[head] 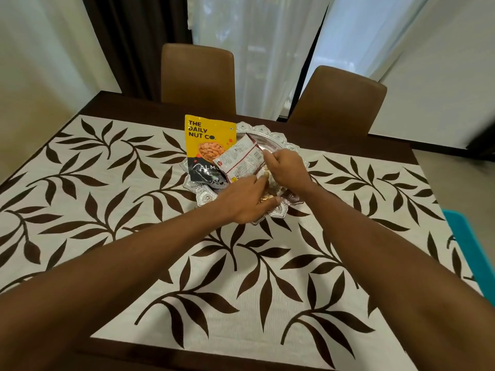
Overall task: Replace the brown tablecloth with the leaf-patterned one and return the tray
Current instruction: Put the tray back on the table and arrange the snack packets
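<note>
The leaf-patterned tablecloth (112,199), cream with dark brown leaves, lies spread over the dark table. An ornate silver tray (270,135) sits on it at the middle of the far side. On the tray stand a yellow and black almond pouch (209,145) and a white and red snack packet (241,159). My left hand (246,202) is at the tray's near rim, its fingers curled round a clear bag of nuts (267,195). My right hand (286,167) grips the same bag from above, just beside the white packet. The brown tablecloth is out of sight.
Two brown chairs (198,76) (340,100) stand at the table's far side, in front of white curtains. A dark band of the table (375,141) shows beyond the cloth. A turquoise object (471,245) pokes in at the right edge.
</note>
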Action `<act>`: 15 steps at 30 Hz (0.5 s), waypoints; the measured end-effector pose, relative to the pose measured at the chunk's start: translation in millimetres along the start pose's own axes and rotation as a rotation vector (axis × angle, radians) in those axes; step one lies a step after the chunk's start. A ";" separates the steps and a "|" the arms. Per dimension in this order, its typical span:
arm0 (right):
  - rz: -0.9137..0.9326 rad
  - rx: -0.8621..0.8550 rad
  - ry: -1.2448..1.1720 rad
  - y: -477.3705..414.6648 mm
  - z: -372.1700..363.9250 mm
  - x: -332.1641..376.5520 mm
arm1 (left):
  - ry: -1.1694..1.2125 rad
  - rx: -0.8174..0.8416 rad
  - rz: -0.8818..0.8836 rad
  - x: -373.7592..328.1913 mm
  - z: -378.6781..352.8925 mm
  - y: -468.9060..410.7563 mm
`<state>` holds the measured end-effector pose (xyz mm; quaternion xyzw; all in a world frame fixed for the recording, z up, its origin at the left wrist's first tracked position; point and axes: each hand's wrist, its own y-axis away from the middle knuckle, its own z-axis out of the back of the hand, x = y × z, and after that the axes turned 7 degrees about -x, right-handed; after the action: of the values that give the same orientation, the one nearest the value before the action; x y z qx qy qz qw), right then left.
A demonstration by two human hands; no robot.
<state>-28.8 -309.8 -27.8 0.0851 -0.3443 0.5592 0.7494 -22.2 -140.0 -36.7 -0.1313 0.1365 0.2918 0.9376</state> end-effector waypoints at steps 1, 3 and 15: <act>-0.044 -0.041 -0.046 -1.2 0.5 0.1 | -0.006 0.016 0.003 -1.4 0.1 -1.7; -0.103 -0.097 -0.088 -3.0 0.5 0.3 | -0.028 0.039 0.017 -4.3 -0.1 -5.0; -0.027 -0.054 -0.014 1.2 -5.6 -0.1 | 0.040 0.040 -0.100 -8.4 -5.7 -10.6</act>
<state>-27.5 -306.6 -32.4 0.0734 -0.3635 0.5390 0.7563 -23.7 -154.5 -37.4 -0.1248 0.1545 0.2391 0.9505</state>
